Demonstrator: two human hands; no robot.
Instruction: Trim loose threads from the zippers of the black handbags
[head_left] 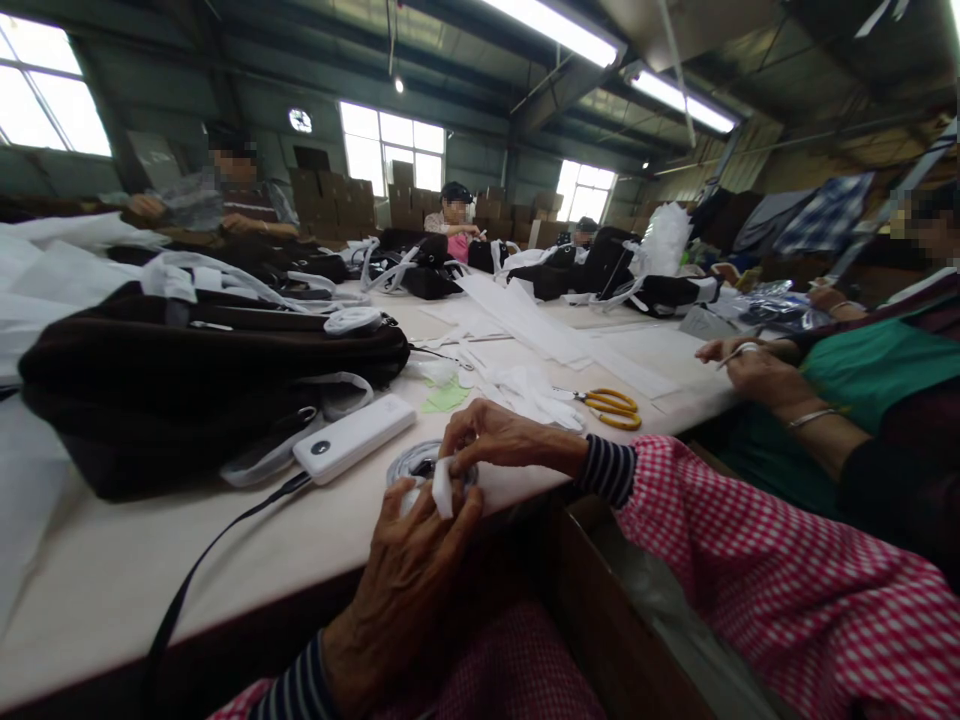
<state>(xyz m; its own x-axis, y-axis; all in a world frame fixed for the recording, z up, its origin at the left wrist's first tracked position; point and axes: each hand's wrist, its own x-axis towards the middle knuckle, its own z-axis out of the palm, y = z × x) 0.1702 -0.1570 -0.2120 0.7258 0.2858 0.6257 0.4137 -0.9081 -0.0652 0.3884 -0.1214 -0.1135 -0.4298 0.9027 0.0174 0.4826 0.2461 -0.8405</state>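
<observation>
At the table's front edge my two hands meet over a coiled pale grey strap. My left hand is closed on the near side of the coil, its fingertips partly hidden. A short white strip stands up between the hands. My right hand pinches at that strip from the far side with thumb and forefinger. What lies under the fingers is hard to make out. Just beyond the coil lie light green paper pieces and white scraps.
A dark bag with grey straps lies left, beside a white power bank on a black cord. Yellow-handled scissors rest right of my hands. A co-worker's hands work at the right; more bags and people are across the table.
</observation>
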